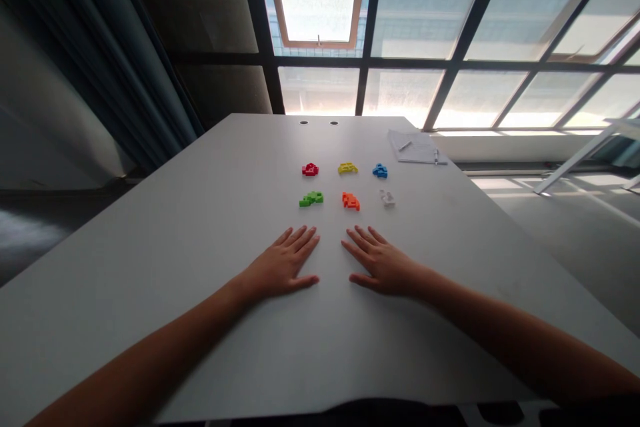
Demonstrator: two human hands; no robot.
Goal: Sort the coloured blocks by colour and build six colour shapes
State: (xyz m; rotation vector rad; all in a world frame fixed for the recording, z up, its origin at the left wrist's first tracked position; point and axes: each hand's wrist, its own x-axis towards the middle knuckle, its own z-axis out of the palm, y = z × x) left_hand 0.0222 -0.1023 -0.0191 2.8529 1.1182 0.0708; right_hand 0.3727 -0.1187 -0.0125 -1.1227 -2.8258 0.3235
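Beyond the hands (281, 268), tall dark-framed windows (413, 20) stand bright, one with a brown inner frame (320, 45). Well to their left hangs a dark blue curtain (103, 47); far to their right, past the white table (165, 240) beneath them, sunlight (500, 184) streaks a grey floor (565, 247) near a slanted white furniture leg (570, 163)

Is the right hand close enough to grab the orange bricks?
Probably yes: the right hand lies palm down just short of the orange bricks, and nothing shows in the way between them.
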